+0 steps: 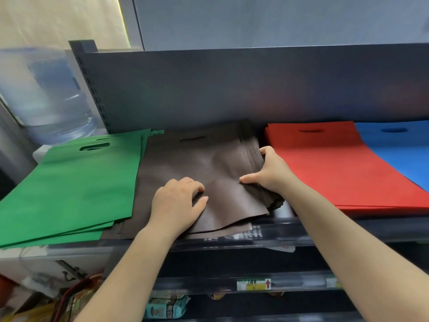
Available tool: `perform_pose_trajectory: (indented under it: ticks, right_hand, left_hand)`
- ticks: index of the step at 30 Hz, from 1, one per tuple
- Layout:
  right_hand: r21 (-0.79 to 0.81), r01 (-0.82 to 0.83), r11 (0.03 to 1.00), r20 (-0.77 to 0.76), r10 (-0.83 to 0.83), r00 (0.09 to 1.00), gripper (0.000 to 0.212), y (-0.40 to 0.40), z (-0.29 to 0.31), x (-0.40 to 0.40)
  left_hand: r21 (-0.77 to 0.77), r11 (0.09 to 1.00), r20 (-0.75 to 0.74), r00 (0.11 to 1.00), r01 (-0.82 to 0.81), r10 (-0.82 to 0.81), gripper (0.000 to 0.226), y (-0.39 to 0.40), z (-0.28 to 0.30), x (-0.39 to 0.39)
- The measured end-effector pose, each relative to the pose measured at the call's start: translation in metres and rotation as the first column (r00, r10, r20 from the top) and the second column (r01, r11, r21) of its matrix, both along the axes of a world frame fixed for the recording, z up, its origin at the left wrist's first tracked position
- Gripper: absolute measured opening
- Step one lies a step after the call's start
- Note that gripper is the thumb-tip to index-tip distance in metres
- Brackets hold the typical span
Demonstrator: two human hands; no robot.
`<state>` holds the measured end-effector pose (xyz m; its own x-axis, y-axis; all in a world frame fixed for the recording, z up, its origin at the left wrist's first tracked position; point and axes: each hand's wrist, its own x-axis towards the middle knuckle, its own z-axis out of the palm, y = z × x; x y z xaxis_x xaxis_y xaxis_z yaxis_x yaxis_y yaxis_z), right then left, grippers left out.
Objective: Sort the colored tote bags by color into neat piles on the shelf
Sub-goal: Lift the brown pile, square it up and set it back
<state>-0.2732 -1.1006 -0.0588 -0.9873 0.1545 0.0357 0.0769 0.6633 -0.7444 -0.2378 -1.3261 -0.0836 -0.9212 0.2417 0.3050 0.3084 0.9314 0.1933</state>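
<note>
Four piles lie side by side on the shelf (pixel 301 231): green bags (pixel 69 189) at the left, brown bags (pixel 209 159) in the middle, red bags (pixel 336 166) next, and blue bags (pixel 399 154) at the far right, each with its handle slot toward the back panel. The brown pile is the one being handled, and it is the loosest; its right edge is fanned and its front corner overhangs the shelf lip. The left hand (pixel 178 205) rests on the top brown bag near the front, fingers loosely bent and pressing the cloth flat. The right hand (pixel 267 170) stands against the pile's right edge, thumb on top and fingers tucked round the side, gripping the fanned layers. The pile's long axis runs front to back, so the edge to be squared lies directly under the right hand, with the red pile just beside it. The likely next move is a push leftward and back to even the layers, the left hand serving as the stop.
</note>
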Motion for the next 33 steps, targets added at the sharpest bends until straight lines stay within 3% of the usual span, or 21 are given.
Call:
perform_pose_trajectory:
  ticks: [10, 17, 23, 27, 33]
  right_hand:
    - [-0.189, -0.041, 0.981, -0.205, 0.002, 0.979, 0.065, 0.027, 0.009, 0.006]
    - [-0.375, -0.009, 0.927, -0.109, -0.035, 0.993, 0.063, 0.064, 0.008, 0.008]
    - [-0.476, 0.013, 0.88, 0.075, 0.027, 0.997, 0.057, 0.066, -0.004, 0.004]
    - [-0.493, -0.044, 0.869, 0.022, 0.063, 0.998, 0.042, 0.066, 0.007, 0.003]
    - [-0.583, -0.121, 0.803, -0.117, 0.065, 0.991, 0.042, 0.09, 0.038, 0.007]
  left_hand:
    - [0.183, 0.982, -0.022, 0.999, 0.046, -0.043, 0.021, 0.013, 0.003, -0.006]
    - [0.15, 0.974, 0.027, 0.985, -0.172, 0.17, 0.027, -0.015, 0.007, -0.025]
    - [0.08, 0.979, 0.065, 0.981, -0.187, 0.182, 0.031, -0.014, 0.003, -0.029]
    - [0.108, 0.975, 0.068, 0.98, -0.194, 0.187, 0.028, -0.019, 0.002, -0.034]
    - [0.152, 0.961, 0.038, 0.973, -0.233, 0.23, 0.027, -0.026, -0.004, -0.036]
